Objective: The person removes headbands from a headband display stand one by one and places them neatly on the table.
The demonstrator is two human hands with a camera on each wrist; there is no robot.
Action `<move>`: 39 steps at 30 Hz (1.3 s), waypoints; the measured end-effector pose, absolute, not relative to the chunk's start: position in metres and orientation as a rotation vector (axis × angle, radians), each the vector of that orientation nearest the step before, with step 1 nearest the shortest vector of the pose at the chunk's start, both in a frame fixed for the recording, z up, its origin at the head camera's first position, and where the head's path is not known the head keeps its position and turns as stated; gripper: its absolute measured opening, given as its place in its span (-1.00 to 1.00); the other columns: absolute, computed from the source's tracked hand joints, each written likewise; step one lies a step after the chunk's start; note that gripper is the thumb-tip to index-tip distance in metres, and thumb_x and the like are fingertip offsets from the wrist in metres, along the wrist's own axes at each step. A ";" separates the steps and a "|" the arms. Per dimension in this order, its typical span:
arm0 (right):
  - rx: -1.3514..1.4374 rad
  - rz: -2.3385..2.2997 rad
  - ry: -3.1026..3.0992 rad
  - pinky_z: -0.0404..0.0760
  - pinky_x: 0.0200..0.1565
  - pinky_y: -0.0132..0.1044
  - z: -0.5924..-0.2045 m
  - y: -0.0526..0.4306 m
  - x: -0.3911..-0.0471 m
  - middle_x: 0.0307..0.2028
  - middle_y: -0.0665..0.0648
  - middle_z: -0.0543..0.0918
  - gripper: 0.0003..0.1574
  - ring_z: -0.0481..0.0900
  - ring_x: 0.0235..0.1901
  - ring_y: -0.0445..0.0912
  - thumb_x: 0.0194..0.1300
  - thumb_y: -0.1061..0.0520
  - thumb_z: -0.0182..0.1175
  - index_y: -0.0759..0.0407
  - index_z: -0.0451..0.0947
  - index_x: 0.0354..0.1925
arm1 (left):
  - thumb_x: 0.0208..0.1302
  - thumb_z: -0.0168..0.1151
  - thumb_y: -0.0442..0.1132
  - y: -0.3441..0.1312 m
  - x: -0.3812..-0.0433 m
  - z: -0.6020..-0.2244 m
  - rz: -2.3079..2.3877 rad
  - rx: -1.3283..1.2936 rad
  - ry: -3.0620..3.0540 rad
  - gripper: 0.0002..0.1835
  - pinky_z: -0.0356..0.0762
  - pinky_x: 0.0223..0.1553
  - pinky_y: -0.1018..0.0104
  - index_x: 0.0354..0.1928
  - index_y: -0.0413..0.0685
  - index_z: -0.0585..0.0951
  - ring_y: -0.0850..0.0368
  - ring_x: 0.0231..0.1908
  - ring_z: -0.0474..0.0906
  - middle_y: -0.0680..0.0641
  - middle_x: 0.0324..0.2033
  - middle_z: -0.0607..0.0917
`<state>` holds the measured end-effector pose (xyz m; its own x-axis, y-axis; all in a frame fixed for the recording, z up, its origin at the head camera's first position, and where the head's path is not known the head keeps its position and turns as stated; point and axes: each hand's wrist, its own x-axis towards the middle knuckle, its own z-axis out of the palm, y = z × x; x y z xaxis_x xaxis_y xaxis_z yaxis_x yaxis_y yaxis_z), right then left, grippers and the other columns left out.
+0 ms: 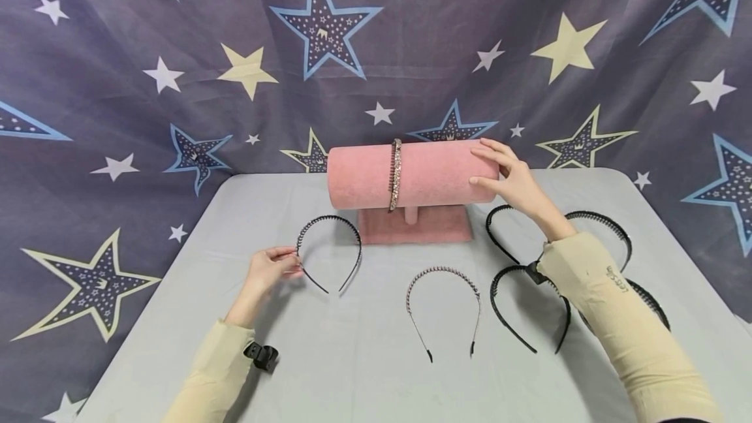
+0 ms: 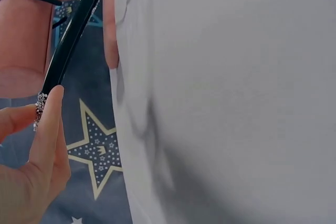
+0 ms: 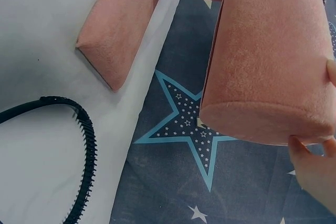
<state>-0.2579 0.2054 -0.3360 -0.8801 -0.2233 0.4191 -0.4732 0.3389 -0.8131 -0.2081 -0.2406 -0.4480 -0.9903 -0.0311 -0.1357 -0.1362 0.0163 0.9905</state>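
Note:
My left hand pinches one side of a black headband between thumb and fingers, holding it above the table; sparkling stones show near the fingertips in the left wrist view. At the back stands a pink padded headband stand, a horizontal roll on a post and flat base. Around its roll sits a headband with glittering stones, a little left of the middle. My right hand grips the right end of the roll, fingers over the top and thumb on the front; in the right wrist view, only part of this hand shows.
A thin beaded headband lies on the grey-covered table in front of the stand. Several black headbands lie at the right, including one with a bow, partly hidden under my right arm. A starry curtain hangs behind the table.

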 end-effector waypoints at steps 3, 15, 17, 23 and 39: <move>0.622 1.557 -2.373 0.10 0.26 -0.10 -0.336 0.206 -0.258 0.25 0.18 0.16 -0.36 0.11 0.25 0.04 -0.01 0.35 0.25 0.34 0.37 0.10 | 0.07 0.01 -0.53 -0.232 -0.200 -0.436 2.077 -0.230 2.185 -0.53 0.60 -0.35 0.29 0.05 -0.65 0.25 0.20 -0.55 0.58 -0.12 -0.48 0.63; 0.628 1.538 -2.373 0.13 0.25 -0.15 -0.345 0.210 -0.266 0.25 0.07 0.18 -0.36 0.14 0.24 -0.05 -0.01 0.26 0.28 0.23 0.40 0.11 | 0.04 -0.02 -0.55 -0.210 -0.185 -0.431 2.048 -0.172 2.117 -0.55 0.61 -0.37 0.32 0.00 -0.72 0.24 0.18 -0.55 0.56 -0.21 -0.45 0.59; 0.629 1.536 -2.372 0.14 0.25 -0.16 -0.345 0.210 -0.266 0.25 0.08 0.18 -0.36 0.14 0.24 -0.06 -0.01 0.26 0.28 0.23 0.40 0.10 | 0.02 -0.01 -0.56 -0.208 -0.184 -0.433 2.042 -0.166 2.112 -0.55 0.61 -0.37 0.32 -0.01 -0.71 0.25 0.17 -0.55 0.57 -0.23 -0.44 0.59; 0.631 1.552 -2.365 0.14 0.25 -0.16 -0.345 0.211 -0.266 0.25 0.06 0.18 -0.36 0.14 0.24 -0.07 -0.01 0.27 0.28 0.24 0.40 0.10 | -0.03 0.06 -0.51 -0.206 -0.185 -0.442 2.028 -0.092 2.078 -0.51 0.61 -0.37 0.32 -0.04 -0.71 0.27 0.16 -0.56 0.59 -0.16 -0.48 0.58; 0.620 1.533 -2.376 0.15 0.24 -0.16 -0.345 0.211 -0.266 0.25 0.05 0.18 -0.36 0.15 0.23 -0.06 -0.01 0.26 0.29 0.23 0.41 0.10 | 0.03 -0.03 -0.57 -0.188 -0.175 -0.440 1.918 -0.139 2.076 -0.59 0.61 -0.43 0.35 -0.04 -0.69 0.27 0.21 -0.63 0.54 -0.08 -0.57 0.53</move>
